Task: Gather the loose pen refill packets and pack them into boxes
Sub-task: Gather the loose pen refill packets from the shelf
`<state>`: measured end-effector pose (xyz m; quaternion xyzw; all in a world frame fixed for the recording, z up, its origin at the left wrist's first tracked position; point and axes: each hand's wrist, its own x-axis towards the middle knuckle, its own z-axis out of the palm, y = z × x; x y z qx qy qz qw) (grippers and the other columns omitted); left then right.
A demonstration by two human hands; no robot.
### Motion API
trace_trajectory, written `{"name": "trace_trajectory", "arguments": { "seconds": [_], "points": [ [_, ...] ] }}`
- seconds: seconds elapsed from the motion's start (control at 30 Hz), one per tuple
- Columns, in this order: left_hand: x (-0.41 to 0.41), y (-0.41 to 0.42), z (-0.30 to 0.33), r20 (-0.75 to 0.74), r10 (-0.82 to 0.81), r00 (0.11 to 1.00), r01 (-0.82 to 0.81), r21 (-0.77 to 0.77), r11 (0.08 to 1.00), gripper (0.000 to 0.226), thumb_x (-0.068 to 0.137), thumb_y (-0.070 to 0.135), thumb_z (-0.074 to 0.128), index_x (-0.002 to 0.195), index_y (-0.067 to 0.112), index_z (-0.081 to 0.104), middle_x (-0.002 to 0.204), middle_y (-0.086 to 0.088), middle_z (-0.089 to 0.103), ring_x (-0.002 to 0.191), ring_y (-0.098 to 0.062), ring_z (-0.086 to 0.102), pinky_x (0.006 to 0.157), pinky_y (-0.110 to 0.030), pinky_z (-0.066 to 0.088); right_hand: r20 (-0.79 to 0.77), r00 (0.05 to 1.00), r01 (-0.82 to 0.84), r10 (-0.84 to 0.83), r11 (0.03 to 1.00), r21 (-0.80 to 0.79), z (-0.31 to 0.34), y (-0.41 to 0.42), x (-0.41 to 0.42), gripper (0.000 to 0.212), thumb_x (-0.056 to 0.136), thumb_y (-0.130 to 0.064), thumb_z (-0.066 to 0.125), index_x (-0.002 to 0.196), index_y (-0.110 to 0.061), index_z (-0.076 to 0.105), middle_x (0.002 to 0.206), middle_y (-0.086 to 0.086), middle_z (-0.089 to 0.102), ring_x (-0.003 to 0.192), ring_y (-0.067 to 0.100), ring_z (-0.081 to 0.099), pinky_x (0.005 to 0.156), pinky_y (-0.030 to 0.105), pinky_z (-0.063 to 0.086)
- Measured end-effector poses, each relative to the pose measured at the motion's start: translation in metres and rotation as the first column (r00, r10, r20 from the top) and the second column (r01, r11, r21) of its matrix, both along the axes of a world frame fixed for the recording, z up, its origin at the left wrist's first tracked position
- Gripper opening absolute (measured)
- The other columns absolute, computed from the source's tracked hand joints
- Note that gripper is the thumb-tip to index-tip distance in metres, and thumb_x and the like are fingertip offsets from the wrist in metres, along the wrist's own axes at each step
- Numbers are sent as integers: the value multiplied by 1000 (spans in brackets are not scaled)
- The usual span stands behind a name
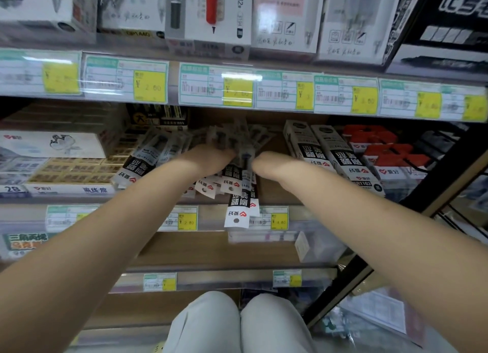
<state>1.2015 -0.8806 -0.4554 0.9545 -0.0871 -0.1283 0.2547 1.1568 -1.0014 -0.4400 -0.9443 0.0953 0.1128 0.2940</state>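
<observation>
The loose refill packets [232, 165] lie in a fanned heap in the middle of the shelf [272, 194], their black-and-white header cards pointing toward you. One packet [239, 210] hangs over the shelf's front edge, covering part of the price-label strip there. Your left hand [211, 159] presses into the heap from the left, and your right hand [266, 165] meets it from the right, so the packets sit bunched between the two. Your fingers are buried among the packets on both sides, so you cannot tell whether they are curled around any or simply flat against them. Just right of the heap stand two tall black-and-white refill boxes [332, 154], leaning back, with red-topped packages [380, 149] beyond them. Left of the heap sit flat gold-patterned boxes [76, 170] under a white box [50, 144].
</observation>
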Motion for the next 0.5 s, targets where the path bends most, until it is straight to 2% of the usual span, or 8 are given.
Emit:
{"name": "trace_trajectory", "arguments": {
  "seconds": [0.1,0.2,0.27,0.33,0.4,0.5],
  "points": [
    [-1,-6,-4,7,-3,1000,3,32,999,59,97,51,30,147,20,29,147,-11,38,127,-28,44,84,-27,31,16,1000,14,-15,994,108,-3,10,1,27,98,-11,30,112,-8,53,85,8,50,69,17,45,52,23,31],
    [2,-11,-9,55,-49,997,43,105,994,58,98,47,28,149,19,22,147,-14,38,124,-32,46,88,-30,38,-7,996,91,-92,978,188,0,14,2,14,95,-8,34,93,-9,48,75,5,41,61,14,35,48,25,25],
    [1,-11,-10,70,-66,995,54,158,986,60,97,49,27,150,22,16,154,-14,25,133,-34,37,101,-37,38,13,992,119,-124,969,217,-3,11,3,13,92,-7,37,91,-8,49,78,6,45,67,16,40,54,24,31],
    [0,-10,-13,73,-58,996,42,207,978,64,96,53,27,151,24,12,159,-9,6,142,-34,18,113,-44,25,47,988,129,-145,961,245,-7,7,5,21,90,-6,38,102,-5,55,94,12,55,83,23,51,68,27,40],
    [-1,-12,-17,116,-41,992,9,259,966,68,94,56,29,151,24,11,159,-7,-3,145,-34,3,117,-47,12,80,986,127,-147,967,220,-12,3,7,30,91,-7,38,114,-3,57,113,17,59,102,30,55,83,32,45],
    [-1,-18,-24,202,-92,975,25,312,950,66,94,54,30,151,24,12,159,-7,-5,145,-35,-2,117,-46,4,179,976,95,-123,983,155,-22,-2,6,30,97,-14,39,122,-8,55,122,13,58,109,28,54,89,31,45]
  ]
}}
